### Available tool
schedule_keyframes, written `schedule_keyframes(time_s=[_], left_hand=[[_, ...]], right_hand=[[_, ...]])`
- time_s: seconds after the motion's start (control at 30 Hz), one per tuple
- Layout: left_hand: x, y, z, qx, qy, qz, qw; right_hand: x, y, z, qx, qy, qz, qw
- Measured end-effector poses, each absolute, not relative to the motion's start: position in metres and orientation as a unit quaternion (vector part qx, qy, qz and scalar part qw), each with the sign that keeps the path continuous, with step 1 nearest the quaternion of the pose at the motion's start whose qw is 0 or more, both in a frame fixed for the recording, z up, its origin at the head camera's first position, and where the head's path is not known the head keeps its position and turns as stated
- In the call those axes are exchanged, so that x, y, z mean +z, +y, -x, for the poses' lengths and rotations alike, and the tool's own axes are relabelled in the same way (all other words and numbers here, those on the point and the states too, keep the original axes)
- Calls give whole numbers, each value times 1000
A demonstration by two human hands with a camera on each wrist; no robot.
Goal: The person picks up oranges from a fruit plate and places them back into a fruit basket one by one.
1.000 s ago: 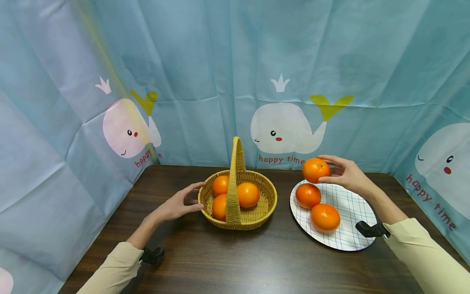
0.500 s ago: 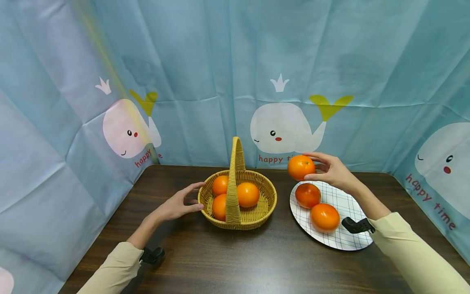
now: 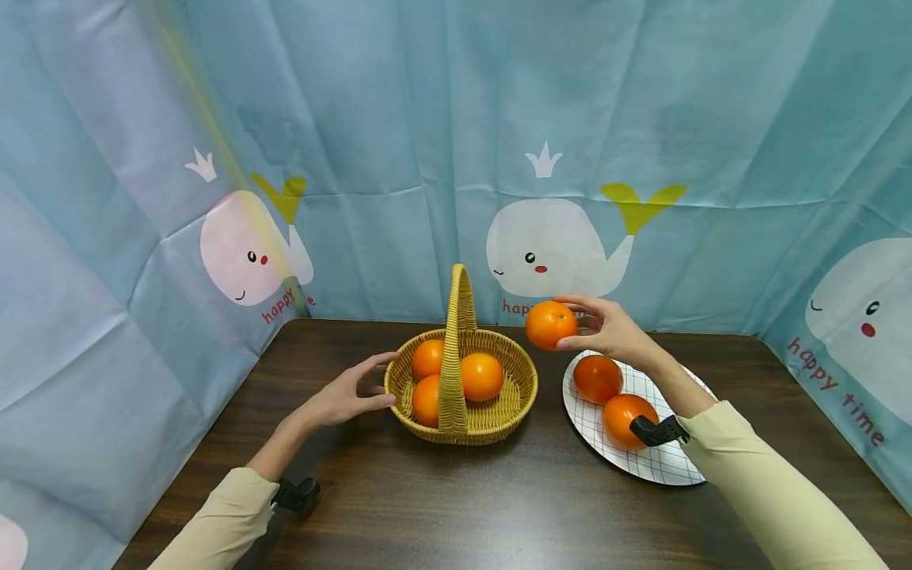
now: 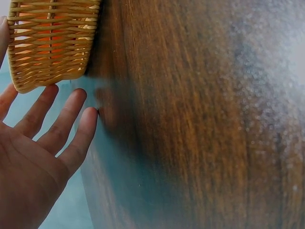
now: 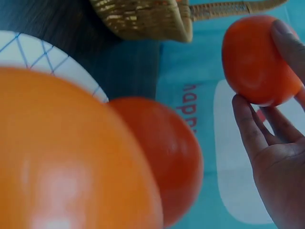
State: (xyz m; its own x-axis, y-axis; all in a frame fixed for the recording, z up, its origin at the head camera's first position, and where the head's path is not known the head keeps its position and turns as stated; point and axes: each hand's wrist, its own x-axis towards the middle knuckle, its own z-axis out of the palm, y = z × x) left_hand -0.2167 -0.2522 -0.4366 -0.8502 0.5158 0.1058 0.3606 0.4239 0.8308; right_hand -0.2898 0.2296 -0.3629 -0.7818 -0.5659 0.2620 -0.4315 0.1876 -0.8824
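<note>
In the head view my right hand (image 3: 614, 331) holds an orange (image 3: 550, 325) between thumb and fingertips, raised off the table. The right wrist view shows this orange (image 5: 257, 59) gripped from one side. A yellow wicker basket (image 3: 499, 430) with a tall handle stands mid-table, with 3 oranges inside. At its left side, my left hand (image 3: 340, 400) rests its fingertips and thumb against or very near the rim. Spread, mostly straight fingers lie by the woven wall in the left wrist view. Two more oranges, one redder orange (image 3: 598, 378) and one orange (image 3: 625, 419), sit on the plate.
The white checked plate (image 3: 670, 471) lies right of the basket on the dark wooden table (image 3: 456, 507). A blue whale-print curtain (image 3: 427, 158) hangs behind and at both sides. My right wrist strap (image 3: 655, 430) partly covers the front orange on the plate.
My right hand has carried its orange leftward from above the plate to near the basket's right rim, slightly higher than before. The left hand and basket have stayed put.
</note>
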Motion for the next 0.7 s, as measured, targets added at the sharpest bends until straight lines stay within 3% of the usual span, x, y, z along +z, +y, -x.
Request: schedule_keyframes(time_s=[0.7], left_hand=[[-436, -252, 216, 469, 839, -263, 81]], right_hand=[[-379, 186, 296, -547, 741, 374, 110]])
